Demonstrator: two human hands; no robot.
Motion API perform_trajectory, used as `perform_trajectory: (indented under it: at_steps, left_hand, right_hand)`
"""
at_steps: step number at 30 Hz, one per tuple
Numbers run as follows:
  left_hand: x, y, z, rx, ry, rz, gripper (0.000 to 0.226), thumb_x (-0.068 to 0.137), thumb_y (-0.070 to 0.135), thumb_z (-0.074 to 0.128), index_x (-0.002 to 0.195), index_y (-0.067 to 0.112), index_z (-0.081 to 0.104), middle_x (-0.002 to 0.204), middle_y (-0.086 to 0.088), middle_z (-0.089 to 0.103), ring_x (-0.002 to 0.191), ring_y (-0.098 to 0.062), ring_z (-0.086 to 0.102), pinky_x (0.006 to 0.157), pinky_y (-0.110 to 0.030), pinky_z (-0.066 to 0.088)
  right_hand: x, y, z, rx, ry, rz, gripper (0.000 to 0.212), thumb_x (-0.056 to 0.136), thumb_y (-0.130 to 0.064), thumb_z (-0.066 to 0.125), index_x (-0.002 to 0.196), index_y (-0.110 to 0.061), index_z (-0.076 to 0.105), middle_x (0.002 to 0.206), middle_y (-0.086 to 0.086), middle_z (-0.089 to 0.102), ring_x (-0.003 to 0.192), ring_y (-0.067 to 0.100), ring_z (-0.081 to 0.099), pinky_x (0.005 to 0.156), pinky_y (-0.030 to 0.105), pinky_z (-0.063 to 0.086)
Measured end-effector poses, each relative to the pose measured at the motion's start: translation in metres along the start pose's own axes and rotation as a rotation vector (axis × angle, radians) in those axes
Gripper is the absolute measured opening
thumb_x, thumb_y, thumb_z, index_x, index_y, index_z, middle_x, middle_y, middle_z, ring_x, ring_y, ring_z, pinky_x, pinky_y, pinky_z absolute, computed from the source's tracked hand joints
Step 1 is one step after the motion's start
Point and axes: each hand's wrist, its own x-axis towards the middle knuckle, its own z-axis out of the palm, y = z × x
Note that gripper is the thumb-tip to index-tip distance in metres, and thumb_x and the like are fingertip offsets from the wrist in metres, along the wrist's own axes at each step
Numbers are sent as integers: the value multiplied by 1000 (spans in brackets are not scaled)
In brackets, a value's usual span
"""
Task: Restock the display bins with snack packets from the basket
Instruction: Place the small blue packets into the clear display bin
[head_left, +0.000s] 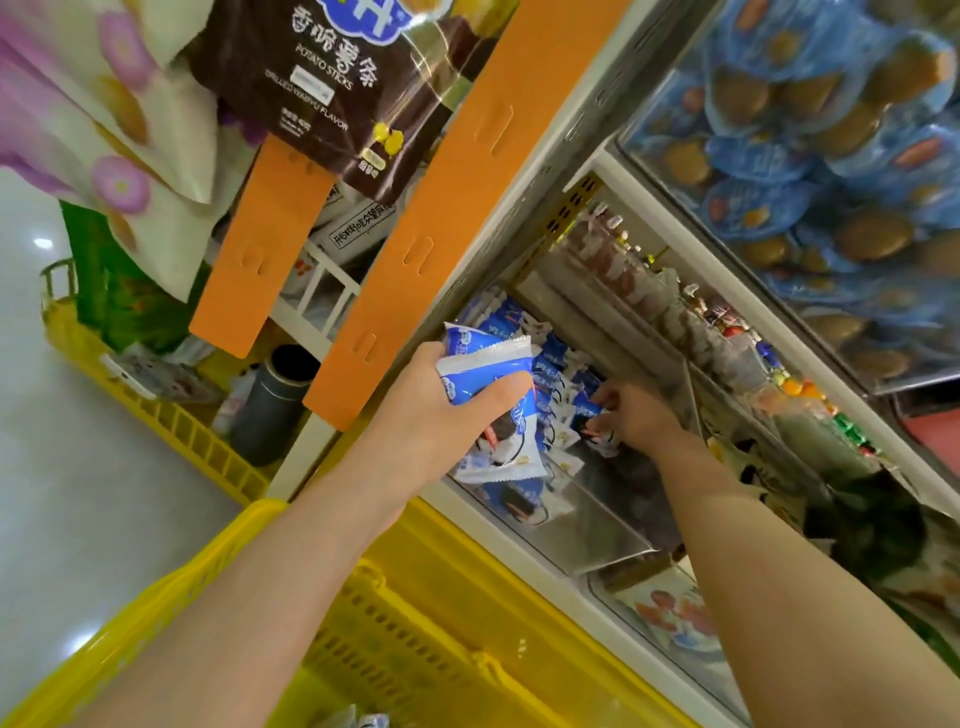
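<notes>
Shelf front and floor, as I see them from my remote station.
From the left I read pale glossy floor (62, 467), the yellow basket (156, 613) at the bottom edge, and orange shelf strips (415, 234). The left hand (431, 410) curls its fingers round a bunch of blue-and-white snack packets (483, 358) at the mouth of the clear display bin (597, 525). The right hand (639, 415), inside the bin, pinches one packet (587, 405) among those stacked there.
</notes>
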Motion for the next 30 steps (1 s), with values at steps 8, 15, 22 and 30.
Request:
perform_trajectory:
  at_steps: [8, 15, 22, 30]
  left_hand:
    - [-2, -3, 0, 5, -2, -10, 42, 77, 36, 68, 112, 21, 51, 97, 4, 66, 81, -3, 64, 53, -9, 49]
    - [-6, -6, 3, 13, -5, -68, 36, 75, 44, 67, 104, 25, 56, 85, 10, 69, 69, 4, 65, 52, -11, 46]
    - [-16, -4, 14, -27, 11, -123, 46, 83, 50, 55, 120, 23, 54, 100, 4, 69, 88, -6, 66, 68, -19, 51]
    - [-27, 1, 19, -20, 16, -175, 48, 90, 54, 43, 124, 20, 43, 107, -1, 63, 90, -8, 63, 71, -27, 51]
  right_hand:
    - [-1, -3, 4, -106, 1, -16, 31, 83, -15, 68, 113, -15, 58, 116, 6, 60, 100, 20, 56, 85, 31, 46]
    - [-49, -43, -26, 219, 307, -154, 28, 93, -22, 57, 120, -15, 56, 108, 0, 64, 93, 12, 62, 81, 24, 51]
    - [-150, -89, -27, 645, -1, -417, 10, 85, -48, 56, 91, -40, 56, 86, -18, 63, 76, -6, 62, 63, 13, 52]
    - [-164, -82, -24, 769, -106, -369, 8, 79, -36, 70, 80, -36, 62, 75, -20, 69, 68, -6, 62, 61, 10, 48]
